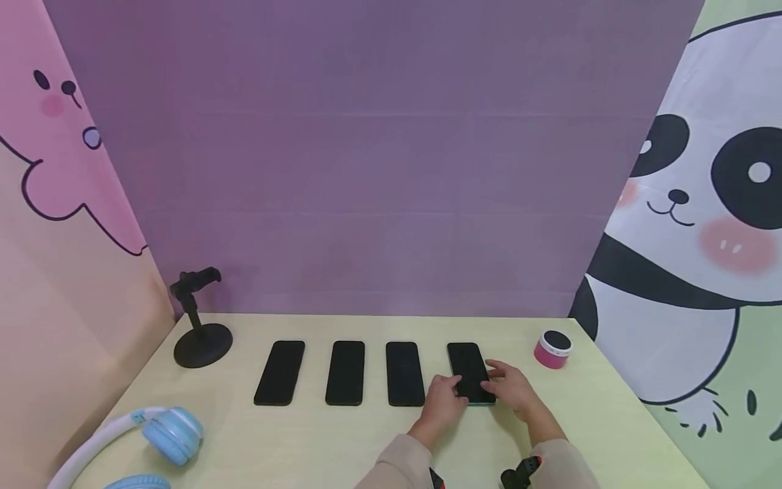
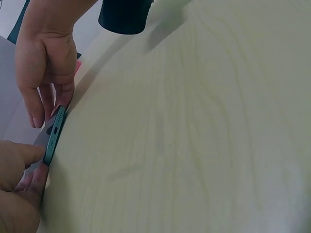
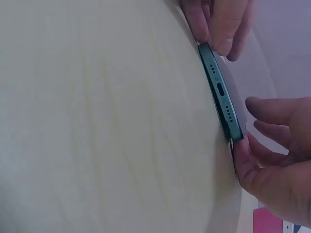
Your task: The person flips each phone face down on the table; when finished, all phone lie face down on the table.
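Note:
Several black phones lie in a row on the pale table [image 1: 318,441]. Both hands are at the near end of the rightmost phone [image 1: 467,370]. My left hand [image 1: 455,392] pinches its near left corner between thumb and fingers. My right hand [image 1: 491,380] holds the right edge, thumb against the side and fingers over the screen. In the left wrist view, the phone's teal bottom edge [image 2: 54,136] runs between my left hand [image 2: 34,167] and right hand [image 2: 51,109]. The right wrist view shows that edge [image 3: 221,92] lying on the table, with my right hand [image 3: 243,141] below it and my left hand [image 3: 214,43] above.
Three more phones [image 1: 345,372] lie to the left. A black phone stand [image 1: 198,319] is at the back left, a pink round speaker [image 1: 552,350] at the back right, and blue headphones [image 1: 165,431] at the front left. Purple and cartoon panels wall the table.

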{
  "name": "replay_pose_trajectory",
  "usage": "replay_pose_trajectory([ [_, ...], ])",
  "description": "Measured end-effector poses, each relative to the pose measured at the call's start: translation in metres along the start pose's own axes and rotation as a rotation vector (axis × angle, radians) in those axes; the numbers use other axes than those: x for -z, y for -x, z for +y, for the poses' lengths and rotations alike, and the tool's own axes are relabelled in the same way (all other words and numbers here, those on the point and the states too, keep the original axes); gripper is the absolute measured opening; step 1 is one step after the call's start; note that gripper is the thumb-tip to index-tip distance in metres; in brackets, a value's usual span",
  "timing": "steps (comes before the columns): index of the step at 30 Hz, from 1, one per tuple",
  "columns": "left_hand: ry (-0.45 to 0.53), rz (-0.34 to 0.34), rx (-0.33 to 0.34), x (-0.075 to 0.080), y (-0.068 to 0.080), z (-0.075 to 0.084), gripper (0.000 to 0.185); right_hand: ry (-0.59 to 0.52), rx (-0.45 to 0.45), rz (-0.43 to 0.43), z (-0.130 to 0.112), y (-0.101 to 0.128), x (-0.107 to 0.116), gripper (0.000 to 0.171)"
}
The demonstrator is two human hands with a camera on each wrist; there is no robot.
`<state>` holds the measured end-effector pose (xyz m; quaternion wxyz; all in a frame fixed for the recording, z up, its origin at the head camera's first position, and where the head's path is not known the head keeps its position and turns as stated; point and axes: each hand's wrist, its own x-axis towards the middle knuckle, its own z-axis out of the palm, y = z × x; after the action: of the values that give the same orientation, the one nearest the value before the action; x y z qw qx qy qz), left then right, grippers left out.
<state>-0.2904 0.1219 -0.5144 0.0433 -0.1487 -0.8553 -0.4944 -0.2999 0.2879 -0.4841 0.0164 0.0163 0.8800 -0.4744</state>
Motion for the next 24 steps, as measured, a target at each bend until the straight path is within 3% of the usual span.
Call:
replay_pose_trajectory([
  [13,0.063,-0.016,0.007,-0.0029,0.0032,-0.0038,0.039,-0.185,-0.041,-0.077,0.0028,0.0035,0.0049,0.05],
  [19,0.04,-0.006,0.025,-0.0036,-0.001,-0.005,0.038,-0.219,-0.02,-0.084,0.002,0.0003,0.006,0.052],
  [24,0.005,-0.049,0.052,-0.0022,-0.0021,-0.0023,0.04,-0.319,-0.016,-0.098,0.0047,-0.0004,0.0067,0.055],
])
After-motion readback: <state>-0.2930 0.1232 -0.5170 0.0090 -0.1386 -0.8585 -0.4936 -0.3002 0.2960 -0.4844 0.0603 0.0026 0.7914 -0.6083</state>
